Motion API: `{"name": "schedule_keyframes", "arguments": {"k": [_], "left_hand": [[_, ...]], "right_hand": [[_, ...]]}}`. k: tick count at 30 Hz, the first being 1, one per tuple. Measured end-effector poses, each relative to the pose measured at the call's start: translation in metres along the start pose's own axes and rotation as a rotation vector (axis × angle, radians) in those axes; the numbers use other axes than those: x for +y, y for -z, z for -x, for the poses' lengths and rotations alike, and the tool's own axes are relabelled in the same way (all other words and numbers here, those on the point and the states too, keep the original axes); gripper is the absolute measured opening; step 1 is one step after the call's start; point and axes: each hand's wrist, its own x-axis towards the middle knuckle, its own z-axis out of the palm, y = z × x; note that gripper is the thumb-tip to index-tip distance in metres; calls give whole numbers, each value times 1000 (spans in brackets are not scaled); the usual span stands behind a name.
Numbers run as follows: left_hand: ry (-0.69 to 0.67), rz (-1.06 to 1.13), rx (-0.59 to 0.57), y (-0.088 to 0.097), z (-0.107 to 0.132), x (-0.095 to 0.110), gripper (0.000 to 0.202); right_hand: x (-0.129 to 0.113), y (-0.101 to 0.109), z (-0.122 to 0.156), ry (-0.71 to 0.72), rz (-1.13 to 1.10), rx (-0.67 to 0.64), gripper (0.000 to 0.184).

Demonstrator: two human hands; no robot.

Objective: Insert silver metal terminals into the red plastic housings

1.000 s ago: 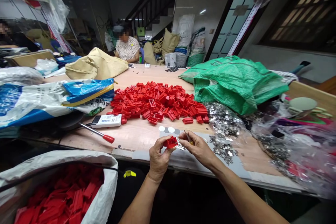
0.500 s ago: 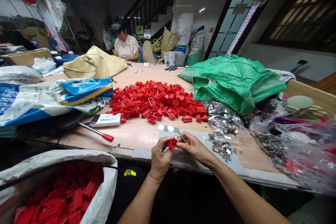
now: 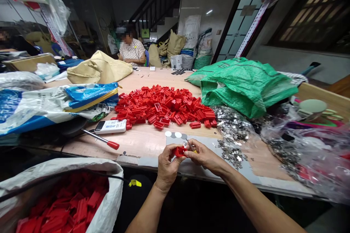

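head view, and right into the middle of it: clamping a small red plastic piece in the left grip, thumb below, fingers over the top, open hollow showing. closing the right grip on a slim yellow-handled tool at the same time, metal shaft angled up and away to the left. bringing both grips close together, right thumb up at the right end of the red piece. catching a shiny glint just beyond the piece too, too small to make out.

holding all this over the near edge of the bench, at the grey sheet. spotting white discs on that sheet, just beyond the left grip. looking farther beyond both grips, meeting a broad heap of red pieces, tumbled every which way. swinging to the right of the right grip: finding loose metal bits scattered on the sheet, then a clear plastic bag of more such bits, then a crumpled green sack behind.

over to the left of the left grip now, passing a white device beside the heap and a red-handled lever nearer in. dropping lower left of the left grip, reaching an open white sack full of red pieces. glancing far beyond the grips, picking out a seated co-worker across the bench.
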Motion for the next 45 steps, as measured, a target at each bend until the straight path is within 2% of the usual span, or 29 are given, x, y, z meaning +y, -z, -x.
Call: {"name": "schedule_keyframes", "arguments": {"k": [8, 14, 17, 20, 22, 24, 26, 28, 31, 38, 45], "left_hand": [[56, 133, -102, -5, 4, 4, 26], [124, 235, -179, -3, 5, 12, 28], [176, 322, -192, -2, 6, 11, 29], [198, 435, -86, 0, 2, 6, 31], [196, 511, 58, 3, -4, 5, 32], [206, 590, 184, 8, -11, 4, 31], [239, 661, 243, 13, -15, 4, 30], [267, 706, 252, 17, -17, 3, 30], [298, 719, 234, 17, -17, 1, 30], [342, 660, 224, 14, -16, 2, 37], [342, 643, 207, 14, -17, 3, 38]], "right_hand": [[12, 5, 15, -24, -116, -26, 39], [21, -4, 33, -152, -426, -26, 41], [23, -11, 37, -158, -501, -32, 42], [22, -5, 32, -97, -299, 1, 39], [21, 8, 26, 8, 24, 133, 32], [20, 25, 21, 115, 424, 334, 22], [21, 41, 19, 133, 734, 451, 13], [24, 51, 21, 103, 890, 450, 12], [28, 53, 24, 88, 956, 398, 14], [34, 40, 19, 123, 960, 348, 13], [30, 36, 14, 118, 994, 365, 8]]}}
